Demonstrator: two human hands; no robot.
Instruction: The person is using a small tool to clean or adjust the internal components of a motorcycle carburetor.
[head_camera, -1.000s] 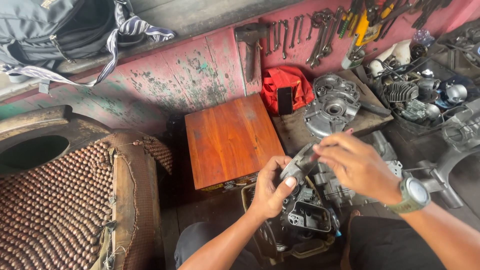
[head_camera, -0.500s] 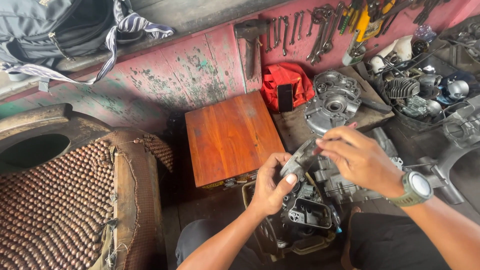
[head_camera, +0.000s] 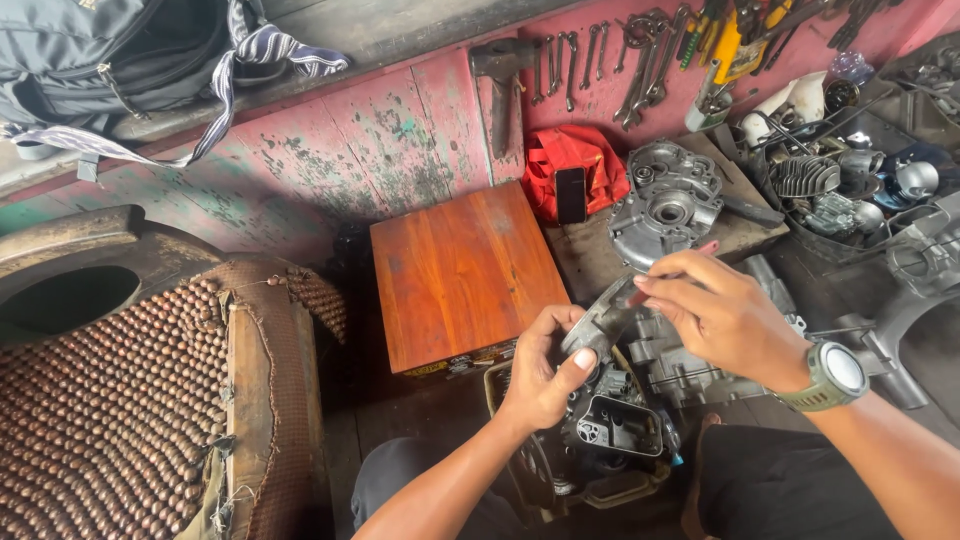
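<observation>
Gripping ribbed grey metal engine casing (head_camera: 600, 325)

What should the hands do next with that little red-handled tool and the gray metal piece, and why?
Probably keep the left hand steady and bring the tool's tip down onto the gray metal part. The left hand grips that part over the dark engine piece, and the right hand pinches the small red-handled tool right beside its upper edge, so the tool looks nearly in place.
</observation>
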